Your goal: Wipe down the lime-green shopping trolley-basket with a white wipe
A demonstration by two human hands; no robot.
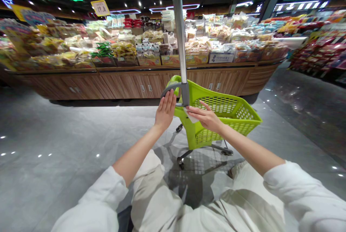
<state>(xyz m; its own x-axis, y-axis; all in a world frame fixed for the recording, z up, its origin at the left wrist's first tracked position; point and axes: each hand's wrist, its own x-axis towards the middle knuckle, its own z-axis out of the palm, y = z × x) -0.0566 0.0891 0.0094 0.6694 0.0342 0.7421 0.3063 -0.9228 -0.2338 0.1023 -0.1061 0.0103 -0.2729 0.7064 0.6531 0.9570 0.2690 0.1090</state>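
Observation:
A lime-green shopping cart (224,109) with a perforated basket stands in front of me. My left hand (165,110) lies with fingers straight and together against its curved grey handle (170,87). In my right hand (204,116) a white wipe or tissue (192,116) is held under the fingers, against the cart just below the handle. The thumb side of that hand is partly spread. From the grey fitting (185,95) between my hands, a silver metal pole (178,23) rises upward; whether it belongs to the cart I cannot tell.
Beyond the cart runs a wood-panelled display counter (129,83) heaped with packaged foods. A price sign (100,8) stands above it. More shelves of packets (319,52) are at the right. Shiny grey floor tiles (67,134) surround the cart's wheels (180,161).

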